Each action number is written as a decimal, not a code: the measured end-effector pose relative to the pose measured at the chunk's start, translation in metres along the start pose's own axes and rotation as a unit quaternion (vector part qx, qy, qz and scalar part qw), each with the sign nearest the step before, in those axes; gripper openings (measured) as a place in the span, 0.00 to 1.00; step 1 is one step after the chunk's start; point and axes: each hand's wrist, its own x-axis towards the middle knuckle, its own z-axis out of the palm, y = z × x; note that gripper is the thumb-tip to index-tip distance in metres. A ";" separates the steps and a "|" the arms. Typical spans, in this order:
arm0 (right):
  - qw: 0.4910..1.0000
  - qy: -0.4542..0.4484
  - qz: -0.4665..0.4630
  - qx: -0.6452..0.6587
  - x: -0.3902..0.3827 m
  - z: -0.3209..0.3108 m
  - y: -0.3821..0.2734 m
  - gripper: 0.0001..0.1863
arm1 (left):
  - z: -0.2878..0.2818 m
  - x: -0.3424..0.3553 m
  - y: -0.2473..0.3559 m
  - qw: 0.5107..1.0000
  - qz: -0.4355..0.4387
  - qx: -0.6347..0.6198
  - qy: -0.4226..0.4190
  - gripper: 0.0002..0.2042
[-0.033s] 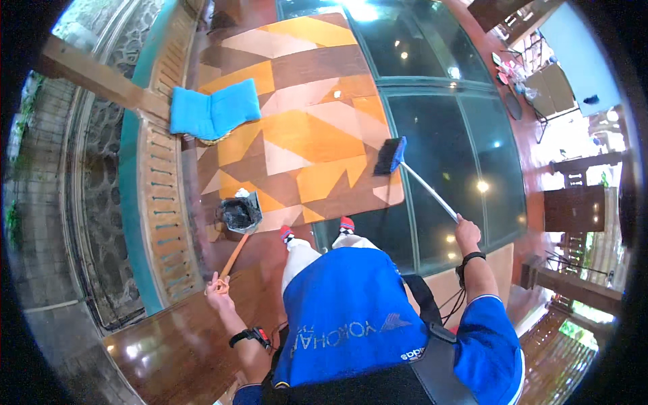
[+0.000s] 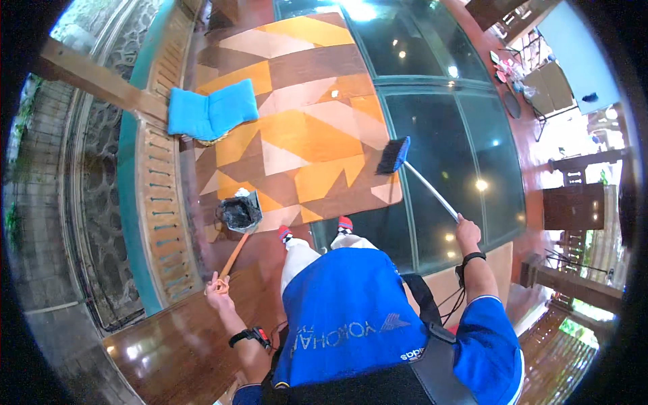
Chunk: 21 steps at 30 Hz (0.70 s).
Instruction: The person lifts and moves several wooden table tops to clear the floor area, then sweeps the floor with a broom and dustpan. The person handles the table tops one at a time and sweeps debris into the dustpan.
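My right hand (image 2: 468, 232) is closed round the pale handle of a broom (image 2: 433, 192). Its blue head with dark bristles hangs over the right edge of a patterned mat (image 2: 304, 150), tilted; whether the bristles touch it I cannot tell. On the left, my left hand (image 2: 218, 290) grips the orange handle of a dustpan (image 2: 240, 212). The dark, box-like pan lies at the mat's near left corner, and a small white crumpled bit (image 2: 244, 193) shows at its far rim. My feet in red patterned socks stand at the mat's near edge.
A blue folded cushion (image 2: 213, 109) lies on the mat's left side, beside a wooden slatted railing (image 2: 162, 202). Dark glass floor panels (image 2: 435, 135) run along the right. Farther right are a cardboard box (image 2: 550, 88) and assorted items. A small pale speck (image 2: 335, 94) sits on the mat.
The broom head has shifted slightly to the right and its bristles are angled a little differently. My left hand and the dustpan stay in place.
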 end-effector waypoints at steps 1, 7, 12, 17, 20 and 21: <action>1.000 -0.007 0.023 0.003 0.003 0.007 0.010 0.20 | 0.005 -0.006 -0.004 1.000 0.000 0.004 -0.002 0.08; 0.995 0.049 -0.007 0.089 -0.030 0.004 0.040 0.20 | 0.011 -0.020 -0.025 1.000 -0.020 0.003 -0.023 0.17; 0.987 0.031 -0.063 0.143 -0.057 0.011 0.031 0.20 | 0.002 -0.024 -0.045 0.999 -0.034 -0.015 -0.027 0.09; 0.973 0.001 -0.167 0.157 -0.068 0.015 -0.041 0.20 | -0.020 -0.041 -0.051 0.997 -0.029 -0.047 -0.046 0.05; 0.963 -0.012 -0.230 0.139 -0.077 0.015 -0.090 0.19 | -0.032 -0.060 -0.052 0.998 -0.021 -0.059 -0.028 0.05; 0.957 -0.011 -0.259 0.129 -0.082 0.013 -0.106 0.19 | -0.045 -0.067 -0.052 0.998 -0.011 -0.056 -0.029 0.05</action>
